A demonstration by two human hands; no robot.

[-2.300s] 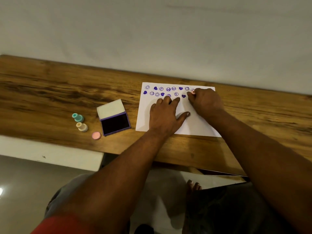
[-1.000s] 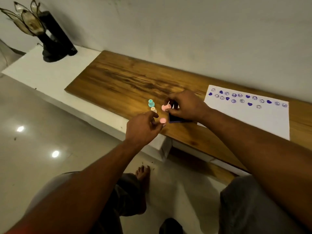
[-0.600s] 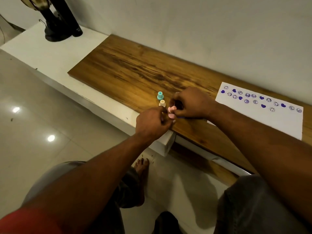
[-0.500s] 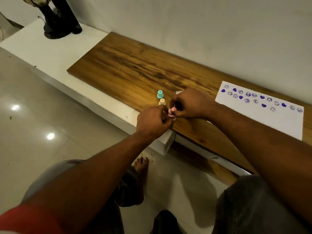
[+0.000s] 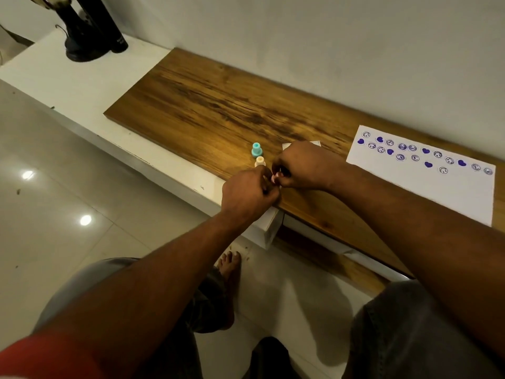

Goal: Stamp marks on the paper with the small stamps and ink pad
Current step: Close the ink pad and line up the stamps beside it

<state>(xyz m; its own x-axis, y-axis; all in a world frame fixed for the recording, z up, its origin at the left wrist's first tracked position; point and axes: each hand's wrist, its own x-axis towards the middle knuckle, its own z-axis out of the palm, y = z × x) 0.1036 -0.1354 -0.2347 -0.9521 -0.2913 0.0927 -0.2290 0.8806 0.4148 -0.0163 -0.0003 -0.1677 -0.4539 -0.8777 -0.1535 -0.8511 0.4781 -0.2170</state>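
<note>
Wooden board (image 5: 207,105) against the wall carries the paper (image 5: 410,187) at its right, while near the front edge the right hand (image 5: 306,165) pinches a pink stamp (image 5: 276,177) and the left hand (image 5: 248,194), curled, meets it, its hold hidden, just beside a teal stamp (image 5: 257,149) and a cream stamp (image 5: 260,161).

Your right hand (image 5: 306,168) covers most of the ink pad (image 5: 285,146); only a sliver of pink stamp (image 5: 276,176) shows beside your left hand (image 5: 246,192). The top edge crops the black stand (image 5: 90,36), upper left.

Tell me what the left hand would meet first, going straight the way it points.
Probably the pink stamp, which the right hand pinches just ahead of the left hand; depth is unclear.
</note>
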